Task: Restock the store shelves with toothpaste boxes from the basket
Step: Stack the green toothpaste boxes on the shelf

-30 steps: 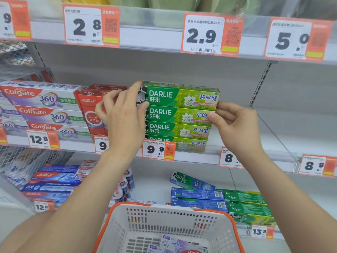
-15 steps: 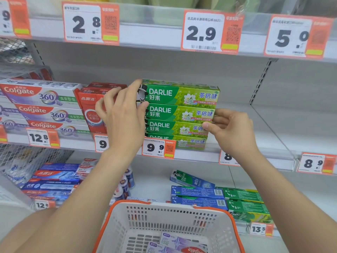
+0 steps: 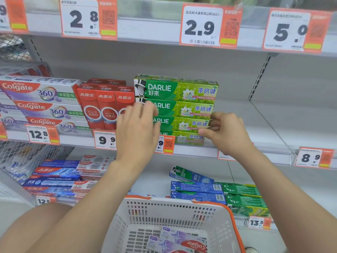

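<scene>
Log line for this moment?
left hand: open, left end of Darlie stack | right hand: at its right end | basket: Colgate boxes

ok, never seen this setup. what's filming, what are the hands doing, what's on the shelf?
No machine here: one camera on a person's head looks forward and down at their two bare hands. The left hand, fingers out and blurred, is in front of the left end of a stack of four green Darlie boxes on the middle shelf. The right hand has curled fingers at the stack's right end; whether it pinches a box, I cannot tell. Below, the white basket holds purple Colgate boxes.
</scene>
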